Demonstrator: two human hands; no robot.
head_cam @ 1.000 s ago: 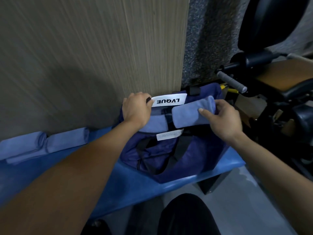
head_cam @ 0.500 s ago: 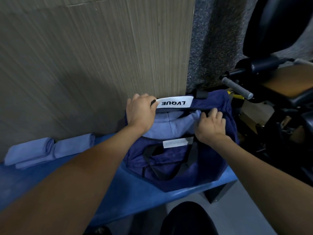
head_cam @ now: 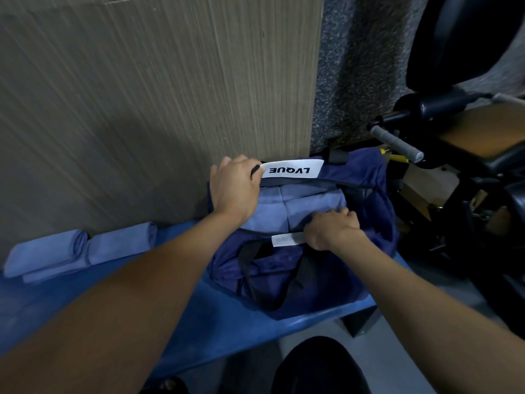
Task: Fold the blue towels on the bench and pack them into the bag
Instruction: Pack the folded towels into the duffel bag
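A: Where is the grip?

B: The left hand (head_cam: 234, 189) curls over the far rim of the dark blue bag (head_cam: 287, 274), its fingers wrapped round the edge just beside the white label (head_cam: 291, 168) printed LVQUE. That hand holds the mouth open.

A: And the other one?

B: The right hand (head_cam: 331, 227) sits at the near rim, opposite the left, knuckles up and fingers curled down onto the cloth. Whether it pinches the rim or only presses on the towels, I cannot tell; the fingertips are hidden.

A: What lies between the 2 hands?

B: Folded light blue towels (head_cam: 298, 206) fill the open mouth, side by side, touching the right hand's knuckles. A small white tag (head_cam: 287, 239) hangs on the near rim just left of that hand, and a black strap (head_cam: 250, 260) loops down the bag's front below it.

A: Further out?

B: The bag rests on a blue bench (head_cam: 170, 317). Well to the left of the left hand, 2 more folded towels (head_cam: 82, 250) lie against the wood-grain wall (head_cam: 142, 95). To the right of the bag stands dark exercise equipment (head_cam: 454, 155) with a grey handle.
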